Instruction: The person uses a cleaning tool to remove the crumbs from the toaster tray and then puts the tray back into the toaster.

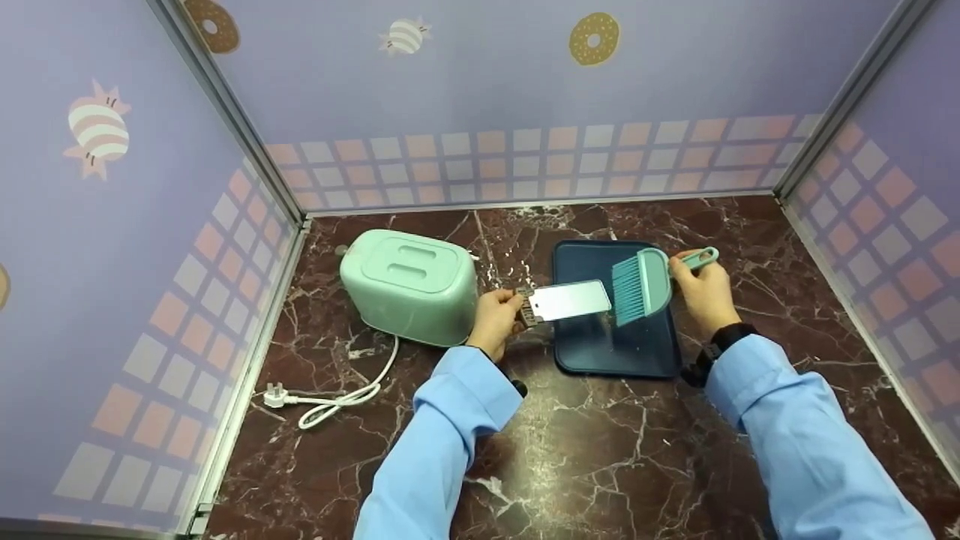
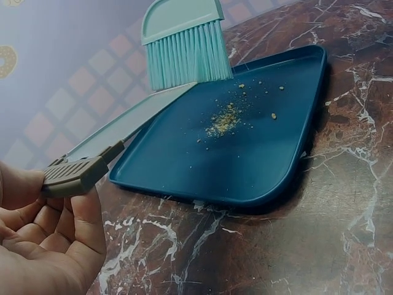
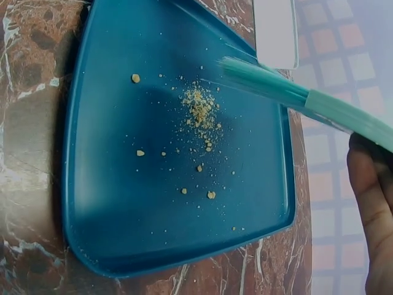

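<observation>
My left hand (image 1: 495, 319) pinches the brown ribbed end of a flat, pale metal crumb tray (image 1: 571, 300) between thumb and fingers. Its far end reaches over a dark blue tray (image 1: 600, 356) on the counter. In my right hand (image 1: 709, 294) is the handle of a mint-green hand brush (image 1: 658, 279). Its teal bristles point left, at the free end of the crumb tray; in the left wrist view they seem to touch it. A small heap of tan crumbs (image 2: 224, 120) lies on the blue tray, with loose bits scattered around, seen in both wrist views.
A mint-green toaster (image 1: 409, 300) stands left of my left hand. Its white cord (image 1: 375, 386) lies looped on the marbled counter (image 1: 555, 465), ending in a plug (image 1: 275, 395). Patterned purple panels (image 1: 487, 82) enclose the back and both sides.
</observation>
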The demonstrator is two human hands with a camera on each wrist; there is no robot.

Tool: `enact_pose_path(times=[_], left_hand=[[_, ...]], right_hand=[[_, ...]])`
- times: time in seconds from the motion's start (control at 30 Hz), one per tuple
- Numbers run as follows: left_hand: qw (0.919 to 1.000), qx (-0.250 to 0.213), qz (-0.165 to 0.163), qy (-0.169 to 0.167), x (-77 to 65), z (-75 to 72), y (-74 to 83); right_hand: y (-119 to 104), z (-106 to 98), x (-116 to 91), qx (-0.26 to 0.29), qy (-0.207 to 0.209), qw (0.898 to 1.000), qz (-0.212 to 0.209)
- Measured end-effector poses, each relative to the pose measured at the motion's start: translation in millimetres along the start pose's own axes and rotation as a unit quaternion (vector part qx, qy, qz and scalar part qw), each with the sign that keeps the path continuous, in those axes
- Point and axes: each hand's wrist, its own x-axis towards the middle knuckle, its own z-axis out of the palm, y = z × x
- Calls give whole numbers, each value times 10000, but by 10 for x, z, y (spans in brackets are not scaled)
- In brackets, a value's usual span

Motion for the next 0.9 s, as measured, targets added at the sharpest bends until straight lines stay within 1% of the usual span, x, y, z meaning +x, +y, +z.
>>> enact_pose_path(times=[0.1,0.17,0.3,0.43,0.5,0.6,0.67,0.77,0.9], left_hand=[[10000,-39,15,1,3,-2,-2],[10000,-50,26,-2,-2,0,3],[10000,-67,15,19,-11,5,4],[9999,-123,21,17,-12,15,2],[9999,-115,29,24,-13,20,0],[9999,-86,44,31,-14,25,-2],[9999,-86,47,36,-17,28,0],[9999,-98,51,37,-17,34,-1],[9999,-113,19,24,-22,37,-2]], right_hand=[[3,-16,-3,-131,234,9996,105],[-6,-19,-5,-84,395,9989,218],[-41,-8,-3,513,612,9954,523],[-93,13,7,1302,788,9863,643],[-133,22,4,1762,830,9787,654],[-219,35,-26,2433,835,9643,635],[-281,40,-62,2707,790,9578,563],[-358,57,-118,2930,715,9525,434],[-402,87,-159,2998,659,9513,287]])
